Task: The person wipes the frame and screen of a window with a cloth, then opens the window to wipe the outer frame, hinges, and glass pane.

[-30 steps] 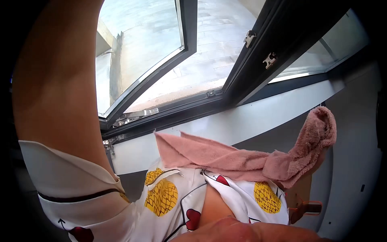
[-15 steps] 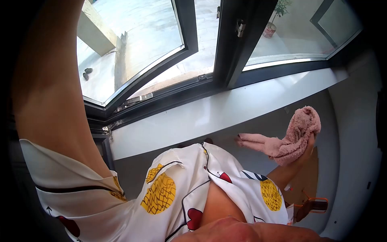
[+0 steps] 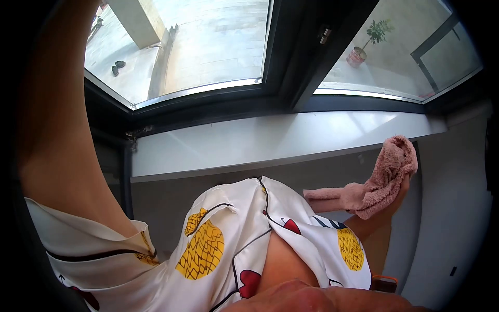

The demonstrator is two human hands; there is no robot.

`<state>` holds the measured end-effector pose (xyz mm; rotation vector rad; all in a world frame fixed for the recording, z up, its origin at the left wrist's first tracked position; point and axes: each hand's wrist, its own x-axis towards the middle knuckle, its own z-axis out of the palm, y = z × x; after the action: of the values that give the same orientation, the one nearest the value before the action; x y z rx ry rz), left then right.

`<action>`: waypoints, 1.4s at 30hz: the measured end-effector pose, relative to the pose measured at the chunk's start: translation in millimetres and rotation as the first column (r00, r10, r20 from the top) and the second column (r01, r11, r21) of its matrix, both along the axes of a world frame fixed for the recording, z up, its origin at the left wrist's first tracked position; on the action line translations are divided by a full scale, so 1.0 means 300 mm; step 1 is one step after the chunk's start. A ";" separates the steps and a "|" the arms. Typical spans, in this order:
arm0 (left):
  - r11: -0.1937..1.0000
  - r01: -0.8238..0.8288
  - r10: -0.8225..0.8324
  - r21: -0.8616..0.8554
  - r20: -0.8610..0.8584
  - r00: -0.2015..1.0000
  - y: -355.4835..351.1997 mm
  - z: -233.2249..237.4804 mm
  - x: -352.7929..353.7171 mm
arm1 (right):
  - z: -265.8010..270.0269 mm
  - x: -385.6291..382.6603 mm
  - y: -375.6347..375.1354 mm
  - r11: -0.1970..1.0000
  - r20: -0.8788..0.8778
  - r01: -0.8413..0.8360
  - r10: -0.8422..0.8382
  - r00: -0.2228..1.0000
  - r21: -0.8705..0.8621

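A pink fluffy cloth (image 3: 387, 177) is bunched in my right hand (image 3: 403, 191) on the right side of the head view. The cloth hides most of the fingers, and a narrow flat end of it hangs out toward the left. My left arm reaches up along the left edge, toward the window, and its hand lies beyond the top of the view. Near that arm is a dark-framed window sash (image 3: 200, 93), its lower edge lying close against the fixed frame.
A white windowsill (image 3: 249, 140) runs across below the window. A dark latch (image 3: 325, 35) sits on the upright frame. Through the glass show a potted plant (image 3: 356, 57), a pair of dark shoes (image 3: 118, 68) and a pale pillar (image 3: 138, 23). An orange-edged object (image 3: 384, 283) is low on the right.
The window sash has swung from ajar to against its frame, and the gap beside it is gone. My right hand still holds the cloth, nearly in place. The view has shifted a little.
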<state>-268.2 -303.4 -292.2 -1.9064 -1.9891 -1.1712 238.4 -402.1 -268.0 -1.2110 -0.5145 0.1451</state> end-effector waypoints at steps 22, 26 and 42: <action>0.999 -0.001 0.001 -0.040 -0.001 1.000 0.040 0.057 0.063 | 0.089 0.005 -0.026 0.988 -0.115 -0.109 0.097 0.989 -0.106; 0.998 0.003 -0.004 -0.056 -0.018 1.000 0.072 0.093 0.094 | 0.105 0.003 -0.042 0.978 -0.186 -0.146 0.117 0.976 -0.152; 0.872 0.373 -0.240 0.316 -0.389 0.889 1.113 0.843 0.765 | 0.116 -0.129 0.028 0.841 -0.660 -0.532 0.346 0.667 -0.098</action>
<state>-38.7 30.4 -39.4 -2.0854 -1.2017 -1.1015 199.6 -393.7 -233.1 -1.2044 -0.1881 1.0522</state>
